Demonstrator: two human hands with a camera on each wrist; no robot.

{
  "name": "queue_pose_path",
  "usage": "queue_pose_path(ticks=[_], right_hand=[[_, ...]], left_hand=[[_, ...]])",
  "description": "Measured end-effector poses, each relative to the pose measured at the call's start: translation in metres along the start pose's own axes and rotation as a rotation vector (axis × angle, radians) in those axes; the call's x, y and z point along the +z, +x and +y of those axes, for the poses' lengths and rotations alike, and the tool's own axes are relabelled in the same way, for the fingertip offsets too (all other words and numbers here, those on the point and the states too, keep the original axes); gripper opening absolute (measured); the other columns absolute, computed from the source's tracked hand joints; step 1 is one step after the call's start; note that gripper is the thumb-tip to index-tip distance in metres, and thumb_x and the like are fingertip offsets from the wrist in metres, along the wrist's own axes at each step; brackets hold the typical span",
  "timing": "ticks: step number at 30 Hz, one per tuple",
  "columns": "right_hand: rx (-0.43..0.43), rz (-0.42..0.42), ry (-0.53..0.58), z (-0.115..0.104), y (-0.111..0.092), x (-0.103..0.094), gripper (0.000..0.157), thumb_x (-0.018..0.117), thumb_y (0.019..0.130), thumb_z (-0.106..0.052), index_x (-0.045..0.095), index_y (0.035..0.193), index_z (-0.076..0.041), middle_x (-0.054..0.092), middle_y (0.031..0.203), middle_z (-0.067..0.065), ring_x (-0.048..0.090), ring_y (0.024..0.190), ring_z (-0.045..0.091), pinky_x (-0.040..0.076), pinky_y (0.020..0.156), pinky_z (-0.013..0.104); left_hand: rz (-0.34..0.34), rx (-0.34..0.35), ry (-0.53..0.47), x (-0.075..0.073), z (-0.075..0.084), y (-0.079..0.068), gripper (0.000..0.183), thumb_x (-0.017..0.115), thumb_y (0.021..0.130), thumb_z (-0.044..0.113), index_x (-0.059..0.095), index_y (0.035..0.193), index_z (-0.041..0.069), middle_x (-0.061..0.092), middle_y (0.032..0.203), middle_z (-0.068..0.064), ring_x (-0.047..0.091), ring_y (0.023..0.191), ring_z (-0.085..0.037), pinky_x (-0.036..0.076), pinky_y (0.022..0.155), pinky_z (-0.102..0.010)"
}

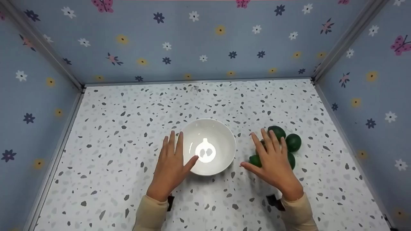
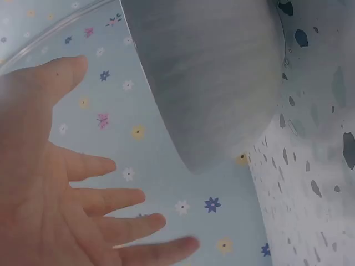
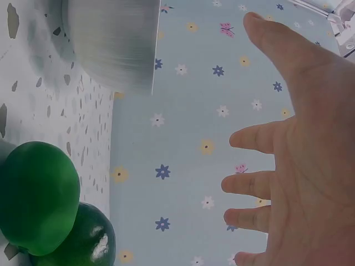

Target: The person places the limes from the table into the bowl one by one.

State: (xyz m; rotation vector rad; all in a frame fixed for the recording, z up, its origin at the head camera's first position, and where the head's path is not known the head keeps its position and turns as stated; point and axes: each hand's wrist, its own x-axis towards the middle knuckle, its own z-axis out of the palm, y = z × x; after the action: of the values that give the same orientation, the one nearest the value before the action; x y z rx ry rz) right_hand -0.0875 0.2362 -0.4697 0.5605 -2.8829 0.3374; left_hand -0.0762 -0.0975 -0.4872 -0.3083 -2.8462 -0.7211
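Note:
A white round bowl (image 1: 221,136) stands upright on the speckled table with a bright light reflection inside it. My left hand (image 1: 170,166) hovers at its left side, fingers straight and spread, overlapping the rim in the head view. From the left wrist view, that hand's palm (image 2: 39,194) holds nothing beside the bowl's outer wall (image 2: 211,83). To the bowl's right lies a cluster of several smooth, dark green fruits (image 1: 293,142), round to oval. Over them my right hand (image 1: 274,163) is spread with nothing in it, partly hiding the cluster. Two green fruits (image 3: 39,194) show in the right wrist view.
The white table (image 1: 122,179) has grey terrazzo-like specks. Light blue panels with flowers and butterflies enclose it: a back wall (image 1: 205,38), a left wall (image 1: 29,138) and a right wall (image 1: 379,128). Metal edging runs along their corners.

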Motion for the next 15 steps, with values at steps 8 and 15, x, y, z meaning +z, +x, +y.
queue_pose_path(ticks=[8,15], right_hand=[[0.023,-0.004,0.011,0.004,-0.002,0.001,0.103,0.063,0.082,-0.074,0.029,0.160,-0.016,0.020,0.163,0.020,0.009,0.150,0.040,0.002,0.119,0.067],[0.011,0.018,0.015,0.007,-0.003,0.000,0.101,0.066,0.082,-0.071,0.031,0.159,-0.015,0.023,0.162,0.020,0.014,0.148,0.042,0.005,0.118,0.070]], left_hand=[[-0.105,-0.102,-0.210,0.003,-0.015,0.008,0.087,0.064,0.098,0.039,0.017,0.158,-0.003,0.013,0.162,-0.026,0.018,0.147,-0.042,0.033,0.115,-0.059],[-0.136,-0.164,-0.288,0.009,-0.024,0.014,0.078,0.064,0.100,0.022,0.018,0.156,-0.007,0.020,0.159,-0.029,0.027,0.144,-0.042,0.032,0.117,-0.053]])
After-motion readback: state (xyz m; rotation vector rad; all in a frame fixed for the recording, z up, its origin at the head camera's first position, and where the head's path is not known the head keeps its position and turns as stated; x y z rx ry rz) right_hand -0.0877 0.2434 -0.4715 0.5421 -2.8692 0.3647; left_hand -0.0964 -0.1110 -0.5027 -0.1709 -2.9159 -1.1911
